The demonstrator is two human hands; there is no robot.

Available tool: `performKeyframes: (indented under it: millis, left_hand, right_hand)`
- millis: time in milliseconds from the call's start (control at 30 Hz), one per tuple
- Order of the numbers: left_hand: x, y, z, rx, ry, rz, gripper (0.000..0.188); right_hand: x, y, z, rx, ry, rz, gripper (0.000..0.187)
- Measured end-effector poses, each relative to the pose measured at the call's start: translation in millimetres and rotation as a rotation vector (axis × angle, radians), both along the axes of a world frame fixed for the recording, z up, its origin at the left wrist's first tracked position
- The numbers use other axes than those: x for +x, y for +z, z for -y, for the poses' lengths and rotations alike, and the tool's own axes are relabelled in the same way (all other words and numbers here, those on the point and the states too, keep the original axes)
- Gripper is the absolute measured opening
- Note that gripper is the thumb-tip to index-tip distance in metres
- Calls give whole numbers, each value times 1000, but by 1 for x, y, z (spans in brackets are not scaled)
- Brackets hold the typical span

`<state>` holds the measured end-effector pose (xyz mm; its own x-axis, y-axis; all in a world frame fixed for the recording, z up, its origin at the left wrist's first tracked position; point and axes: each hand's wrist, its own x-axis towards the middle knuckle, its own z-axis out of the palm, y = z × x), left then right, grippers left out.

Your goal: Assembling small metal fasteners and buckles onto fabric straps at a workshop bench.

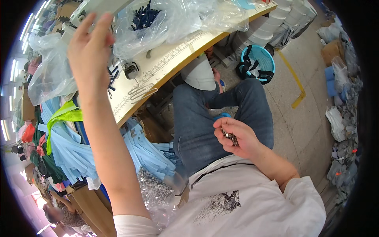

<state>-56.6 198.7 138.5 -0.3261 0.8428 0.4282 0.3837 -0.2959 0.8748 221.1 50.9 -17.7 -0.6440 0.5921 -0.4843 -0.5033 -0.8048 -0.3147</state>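
Small metal pieces (pixel 231 137), shiny and dark, a little cluster in the right hand (pixel 237 138). Cluster lies over the person's lap, above the blue-jeaned thigh (pixel 197 130), well below and to the right of the counter (pixel 166 67). Too small to tell which way any single piece points; the cluster as a whole seems to run slantwise across the palm, from upper left to lower right.

Right hand: palm turned up and inward, fingers (pixel 223 123) curled narrow round the pieces, thumb side toward the counter.

Left hand (pixel 90 47): raised high, above the counter's near edge, forearm running up from the lower edge of the view. Fingers spread and loosely open, tips at a pale flat object (pixel 104 6) at the top of the view; cannot tell whether they grip it or only touch it.

On the counter: long pale top with a printed ruler strip along its yellow edge, running from lower left to upper right. Clear plastic bags (pixel 173 19) heaped on it, one holding dark blue pieces (pixel 144 16). A small round metal fitting (pixel 131 70) near the edge, just right of the left wrist.

Below the counter, left side: light blue fabric strips (pixel 75 150) hanging in bundles, a bright green strip (pixel 65 116) among them. A bag of small silvery parts (pixel 156 191) beside the left elbow.

Right of the counter, on the floor: a turquoise basket (pixel 258 59) with black straps, a yellow floor line (pixel 294 79), and piled bags and scraps (pixel 343 118) far right.
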Motion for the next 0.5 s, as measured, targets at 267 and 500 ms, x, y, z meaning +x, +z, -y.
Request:
performKeyframes:
  millis: [267,500]
  left_hand:
    - [-113,-95,44,-65,233,-282,23]
    - [-114,-125,89,-383,508,-751,29]
  right_hand:
    - [4,-15,4,83,91,46,23]
    - [-4,-7,0,58,147,75,23]
